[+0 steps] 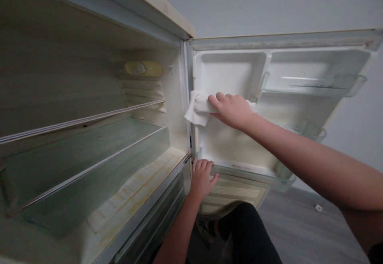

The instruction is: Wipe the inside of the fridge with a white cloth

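An open fridge fills the view, its door (287,40) swung out to the right. My right hand (231,108) presses a white paper towel (196,110) against the inner side of the door, at the left end of a moulded shelf, fingers curled over the towel. My left hand (202,176) rests lower down with fingers stretched out, touching the bottom corner of the door near the hinge (188,158). It holds nothing.
Inside the fridge are glass shelves (89,144) and a yellowed lamp cover (143,68) on the back wall. A clear door bin (314,84) sits at upper right, another (308,130) below. My dark-clothed knee (245,228) is beneath the door, over grey flooring (299,224).
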A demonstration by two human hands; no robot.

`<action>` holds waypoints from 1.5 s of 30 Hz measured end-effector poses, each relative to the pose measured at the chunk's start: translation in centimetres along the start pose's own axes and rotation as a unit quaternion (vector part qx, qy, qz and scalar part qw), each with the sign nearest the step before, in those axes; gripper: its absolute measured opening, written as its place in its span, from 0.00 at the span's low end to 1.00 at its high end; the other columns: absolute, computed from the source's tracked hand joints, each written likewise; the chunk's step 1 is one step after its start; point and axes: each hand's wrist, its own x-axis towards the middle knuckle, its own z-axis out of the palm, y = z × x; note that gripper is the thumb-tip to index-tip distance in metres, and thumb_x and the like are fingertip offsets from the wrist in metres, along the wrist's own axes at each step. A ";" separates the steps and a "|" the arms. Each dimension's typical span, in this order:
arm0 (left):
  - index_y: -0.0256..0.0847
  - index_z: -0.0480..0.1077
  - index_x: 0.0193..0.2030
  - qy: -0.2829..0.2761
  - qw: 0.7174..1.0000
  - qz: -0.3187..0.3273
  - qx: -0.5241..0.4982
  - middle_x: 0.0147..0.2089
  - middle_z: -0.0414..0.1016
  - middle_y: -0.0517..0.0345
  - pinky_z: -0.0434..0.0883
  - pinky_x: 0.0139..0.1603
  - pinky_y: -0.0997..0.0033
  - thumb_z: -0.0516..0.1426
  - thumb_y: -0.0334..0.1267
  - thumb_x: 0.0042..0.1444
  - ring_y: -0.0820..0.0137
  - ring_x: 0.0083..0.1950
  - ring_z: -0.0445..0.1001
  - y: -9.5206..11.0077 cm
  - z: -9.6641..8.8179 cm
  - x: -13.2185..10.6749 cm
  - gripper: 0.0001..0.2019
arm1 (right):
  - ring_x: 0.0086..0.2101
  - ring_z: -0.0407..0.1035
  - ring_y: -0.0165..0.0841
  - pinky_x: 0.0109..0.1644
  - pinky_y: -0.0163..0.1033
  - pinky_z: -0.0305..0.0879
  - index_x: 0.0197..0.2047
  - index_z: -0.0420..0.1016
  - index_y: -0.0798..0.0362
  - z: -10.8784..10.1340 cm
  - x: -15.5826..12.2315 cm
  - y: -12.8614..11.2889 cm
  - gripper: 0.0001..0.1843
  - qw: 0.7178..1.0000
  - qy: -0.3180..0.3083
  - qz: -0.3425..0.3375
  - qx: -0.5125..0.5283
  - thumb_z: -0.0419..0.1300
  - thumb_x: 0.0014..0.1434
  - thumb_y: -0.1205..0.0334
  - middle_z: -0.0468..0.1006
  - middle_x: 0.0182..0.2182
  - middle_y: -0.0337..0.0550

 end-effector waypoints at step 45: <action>0.45 0.70 0.53 0.039 0.999 -0.003 0.012 0.52 0.77 0.50 0.54 0.76 0.39 0.62 0.40 0.60 0.55 0.58 0.73 0.7 1.2 -0.4 0.15 | 0.52 0.64 0.50 0.58 0.53 0.56 0.74 0.56 0.59 3.3 -5.2 2.7 0.32 0.994 0.099 0.043 0.011 0.47 0.70 0.62 0.70 0.57 0.62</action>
